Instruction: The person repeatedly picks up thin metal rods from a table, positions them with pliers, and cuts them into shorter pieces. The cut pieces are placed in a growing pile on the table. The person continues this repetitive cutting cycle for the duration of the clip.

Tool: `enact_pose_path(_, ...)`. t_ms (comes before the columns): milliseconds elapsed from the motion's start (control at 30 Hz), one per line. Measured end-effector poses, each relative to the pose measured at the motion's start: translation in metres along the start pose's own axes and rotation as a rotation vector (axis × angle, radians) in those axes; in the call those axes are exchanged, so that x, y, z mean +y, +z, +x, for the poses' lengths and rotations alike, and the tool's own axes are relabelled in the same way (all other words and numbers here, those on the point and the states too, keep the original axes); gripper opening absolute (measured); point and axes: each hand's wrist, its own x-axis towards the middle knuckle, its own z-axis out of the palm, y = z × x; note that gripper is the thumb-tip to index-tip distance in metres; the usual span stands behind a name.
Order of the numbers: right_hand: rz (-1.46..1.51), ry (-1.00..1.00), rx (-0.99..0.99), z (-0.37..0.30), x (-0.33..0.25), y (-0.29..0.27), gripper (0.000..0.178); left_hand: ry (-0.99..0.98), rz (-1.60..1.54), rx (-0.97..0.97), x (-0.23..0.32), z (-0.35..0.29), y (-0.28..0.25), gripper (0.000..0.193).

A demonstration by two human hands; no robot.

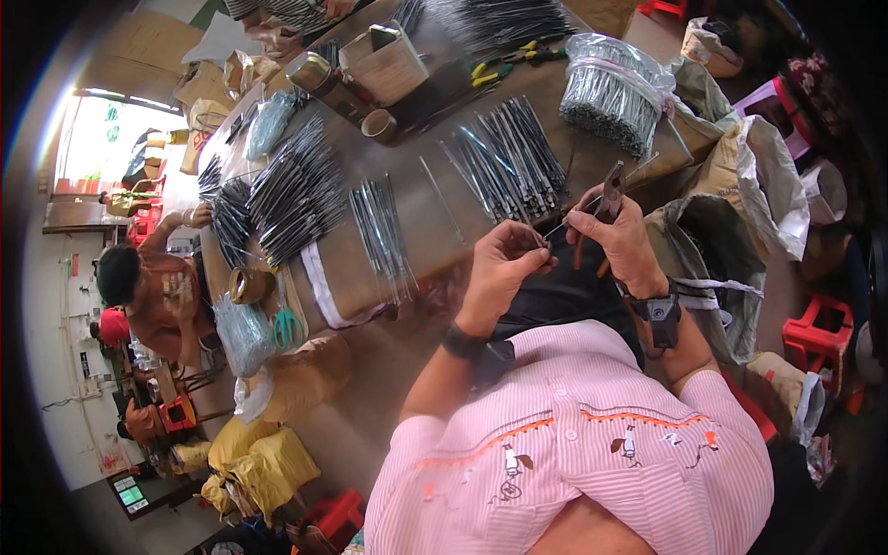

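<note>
My right hand [622, 236] is closed round a pair of pliers [611, 183], whose metal head points up past the fingers. Orange handles come out below that hand. My left hand [507, 268] is closed in a pinch just beside it, above my lap. Its fingertips hold a thin dark metal piece that reaches toward the right hand; most of it is hidden. Just beyond my hands, on the table edge, lies a bundle of thin metal strips [513, 153]. A smaller group of strips [377, 227] and one single strip [440, 196] lie to its left.
A wrapped bundle of wires [610, 92] stands at the table's far right. More pliers [499, 72], tins and a box [384, 67] sit farther back. Dark strip piles [294, 190] cover the left, where a person [157, 287] sits. Open sacks [712, 268] stand at my right.
</note>
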Motion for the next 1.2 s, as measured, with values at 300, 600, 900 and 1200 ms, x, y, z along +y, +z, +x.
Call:
enact_pose_path(300, -0.144, 0.139, -0.096, -0.004, 0.021, 0.013, 0.018, -0.006, 0.137, 0.017, 0.003, 0.005, -0.006, 0.016)
enact_pose_path(600, 0.074, -0.162, 0.256, 0.017, 0.014, 0.006, 0.021, -0.011, 0.115, -0.002, -0.006, 0.002, -0.023, 0.021)
enact_pose_path(900, 0.076, 0.179, 0.045, 0.009, 0.024, -0.008, 0.025, -0.257, 0.233, -0.204, 0.008, -0.004, -0.004, 0.032)
enact_pose_path(1200, -0.017, 0.074, 0.044, 0.008, 0.024, 0.002, 0.018, -0.271, -0.212, -0.166, 0.007, -0.006, -0.002, 0.012)
